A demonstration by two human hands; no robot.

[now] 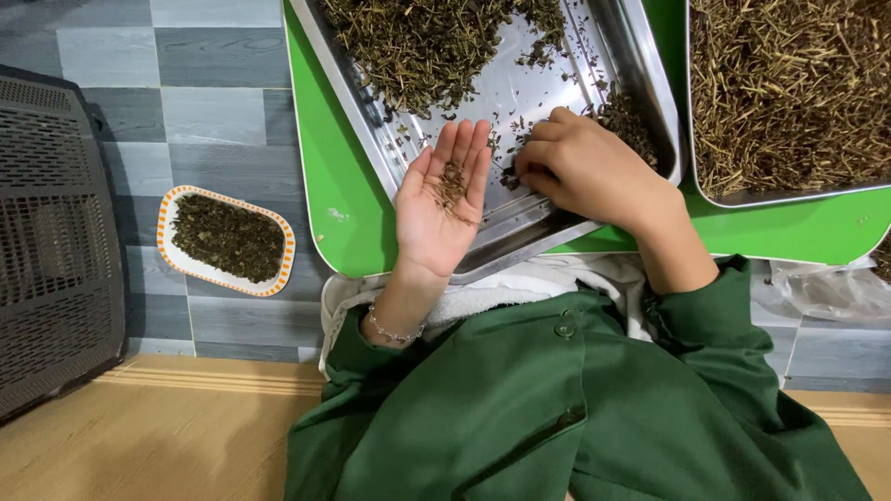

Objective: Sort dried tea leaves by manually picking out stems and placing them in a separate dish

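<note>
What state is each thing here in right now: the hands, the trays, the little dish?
Left hand: open, palm up, dried bits on it.
Right hand: fingers curled, picking in the tray.
Shiny steel tray: partly bare, dark leaves heaped.
Second steel tray: full of tan stems.
Orange-rimmed white oval dish: filled with dark leaves.

Glossy metal tray [520, 218], matt dried leaves [418, 46]

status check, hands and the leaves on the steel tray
Left hand open, palm up, cupping dried bits. Right hand picking leaves on steel tray. Nothing blocking.
</note>
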